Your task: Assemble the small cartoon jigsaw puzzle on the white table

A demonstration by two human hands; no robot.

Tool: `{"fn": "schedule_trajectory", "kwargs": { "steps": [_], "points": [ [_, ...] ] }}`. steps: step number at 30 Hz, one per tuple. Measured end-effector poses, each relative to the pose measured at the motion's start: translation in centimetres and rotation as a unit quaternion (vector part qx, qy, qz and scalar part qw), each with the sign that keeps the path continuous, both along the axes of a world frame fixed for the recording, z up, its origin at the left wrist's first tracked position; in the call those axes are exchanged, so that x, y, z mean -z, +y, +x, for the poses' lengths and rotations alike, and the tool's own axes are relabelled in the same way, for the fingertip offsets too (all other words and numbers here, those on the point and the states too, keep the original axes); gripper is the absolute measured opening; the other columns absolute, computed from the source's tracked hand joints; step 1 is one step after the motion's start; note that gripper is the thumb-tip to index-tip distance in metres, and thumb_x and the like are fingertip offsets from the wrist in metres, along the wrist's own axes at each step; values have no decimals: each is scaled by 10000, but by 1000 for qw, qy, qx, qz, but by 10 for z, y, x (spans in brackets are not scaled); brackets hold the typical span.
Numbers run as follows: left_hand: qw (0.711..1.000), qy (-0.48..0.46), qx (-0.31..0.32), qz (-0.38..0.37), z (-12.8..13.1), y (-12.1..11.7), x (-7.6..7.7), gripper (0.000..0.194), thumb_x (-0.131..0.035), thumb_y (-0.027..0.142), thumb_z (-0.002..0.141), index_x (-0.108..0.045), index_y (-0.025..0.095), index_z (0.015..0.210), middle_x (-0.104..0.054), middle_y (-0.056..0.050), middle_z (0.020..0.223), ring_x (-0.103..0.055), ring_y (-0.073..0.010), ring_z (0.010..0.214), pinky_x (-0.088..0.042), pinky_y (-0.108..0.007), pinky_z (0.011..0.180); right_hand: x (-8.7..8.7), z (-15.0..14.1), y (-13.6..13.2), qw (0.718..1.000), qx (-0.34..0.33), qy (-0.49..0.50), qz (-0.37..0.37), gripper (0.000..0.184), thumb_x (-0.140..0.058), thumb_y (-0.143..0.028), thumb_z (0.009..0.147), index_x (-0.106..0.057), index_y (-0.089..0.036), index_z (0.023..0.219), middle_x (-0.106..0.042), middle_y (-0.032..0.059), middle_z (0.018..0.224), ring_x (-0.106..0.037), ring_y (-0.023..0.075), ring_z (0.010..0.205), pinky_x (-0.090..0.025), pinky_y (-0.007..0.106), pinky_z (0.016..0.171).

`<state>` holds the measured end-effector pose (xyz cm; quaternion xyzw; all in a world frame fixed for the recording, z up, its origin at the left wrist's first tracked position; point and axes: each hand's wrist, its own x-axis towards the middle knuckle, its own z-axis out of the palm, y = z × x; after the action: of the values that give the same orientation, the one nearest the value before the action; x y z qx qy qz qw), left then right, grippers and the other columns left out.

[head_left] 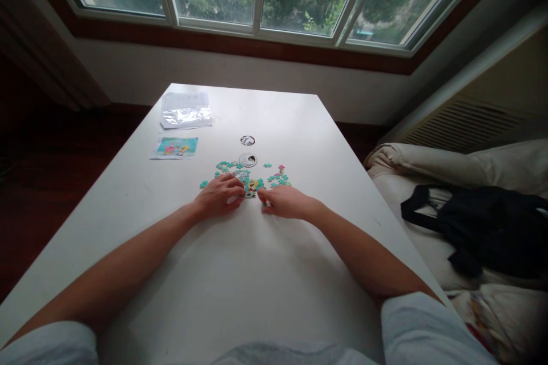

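Container: shiny plastic packet [187,116], far left on white table [240,285]; contents unclear. Loose puzzle pieces [279,178] surround a partly joined section [252,185]. Left hand [219,195] lies at the section's left side, right hand [286,203] curls near its right; cannot tell whether either grasps a piece.

A sofa [428,157] and curtain [51,48] suggest a home
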<state>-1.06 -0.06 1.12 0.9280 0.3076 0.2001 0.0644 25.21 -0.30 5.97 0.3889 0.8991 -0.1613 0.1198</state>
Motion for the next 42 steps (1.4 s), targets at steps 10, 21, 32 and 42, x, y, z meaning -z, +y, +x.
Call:
{"fn": "schedule_trajectory", "kwargs": {
  "steps": [10, 21, 32, 42],
  "points": [
    [999, 4, -6, -38, -4, 6, 7, 286, -576, 284, 959, -697, 294, 1218, -664, -41, 1319, -581, -259, 1227, -422, -442, 1107, 12, 9, 23, 997, 50, -6, 58, 160, -536, -289, 1007, -617, -229, 1132, -716, 55, 919, -630, 181, 780, -264, 262, 617],
    [998, -34, -10, -47, 1, 4, -1, 270, -577, 256, 961, -712, 279, 1193, -704, -56, 1189, -608, -235, 1132, -435, -406, 1048, 47, 23, -15, 953, 11, 180, 244, 565, -607, -518, 966, -542, -206, 1432, -492, 171, 1487, -405, 339, 1396, -334, 501, 1152],
    [998, -35, -2, -54, 2, 5, 2, 251, -571, 240, 965, -744, 293, 1139, -695, -48, 1169, -619, -225, 1097, -442, -402, 1046, 78, 43, 37, 965, 109, 92, 221, 693, -378, -589, 1040, -305, -234, 1631, -174, 117, 1704, -171, 307, 1577, -213, 516, 1266],
    [997, -36, 24, -60, 2, 4, -1, 275, -594, 234, 947, -745, 306, 1166, -703, -43, 1176, -632, -218, 1092, -433, -393, 1059, 80, 10, 76, 962, 171, 107, 183, 693, -357, -597, 1040, -316, -223, 1622, -219, 125, 1693, -181, 286, 1578, -166, 501, 1279]
  ]
}}
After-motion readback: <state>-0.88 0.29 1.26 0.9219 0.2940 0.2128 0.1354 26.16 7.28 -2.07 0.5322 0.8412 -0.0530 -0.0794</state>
